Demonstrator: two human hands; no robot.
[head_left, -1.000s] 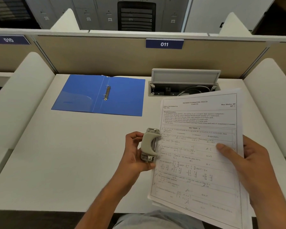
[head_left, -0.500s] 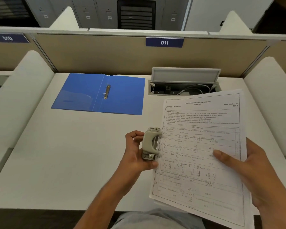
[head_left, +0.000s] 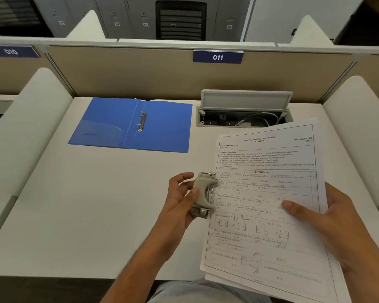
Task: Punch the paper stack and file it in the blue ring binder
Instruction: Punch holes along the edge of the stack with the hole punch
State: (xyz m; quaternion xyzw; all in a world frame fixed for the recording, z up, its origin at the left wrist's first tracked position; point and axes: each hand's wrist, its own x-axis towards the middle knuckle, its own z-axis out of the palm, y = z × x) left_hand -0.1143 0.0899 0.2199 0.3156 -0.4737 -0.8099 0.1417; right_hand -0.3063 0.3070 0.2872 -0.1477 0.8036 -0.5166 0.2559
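Left hand (head_left: 179, 202) grips the hole punch (head_left: 202, 194) on the exam-paper stack's (head_left: 265, 206) left long edge (right hand (head_left: 328, 224) holding it); blue ring binder (head_left: 131, 125) lies open, far-left.

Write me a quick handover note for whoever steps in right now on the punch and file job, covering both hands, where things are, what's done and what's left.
Left hand: holds the small grey hole punch off the desk, its slot over the left edge of the paper stack.
Right hand: grip on the stack's right side, thumb on top, sheets held above the desk.
Blue ring binder: lies open at the back left of the desk, rings look shut, no pages in it.
Done: punch lined up on the stack edge. Whether holes are already cut cannot be seen.
Left: squeeze the punch, put it down, open the rings, thread the stack on, close the binder.
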